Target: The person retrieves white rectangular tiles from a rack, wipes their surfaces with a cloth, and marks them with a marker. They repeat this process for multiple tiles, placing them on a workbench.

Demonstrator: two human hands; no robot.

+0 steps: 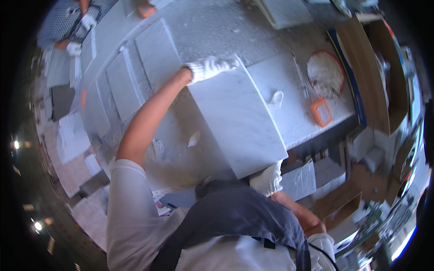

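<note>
A white, faintly veined marble tile [237, 115] lies in front of me, tilted over the dusty worktable [205, 34]. My left hand [212, 69], in a white knit glove, is closed over the tile's far edge near its far right corner. At the near right corner my right hand [267, 179], gloved too, grips the near edge; the tile and my apron hide part of its fingers. Left of the tile, a small white scrap [194, 139] rests on the table. Another crumpled white piece [276, 98] lies just right of it.
More pale tiles [158, 49] lie at left. On the right are a red-rimmed round dish of whitish paste [324, 74], an orange tool [321, 112] and a wooden box [368, 72]. A wrapped stack [298, 180] stands below. A co-worker's gloved hands [88, 21] show at far left.
</note>
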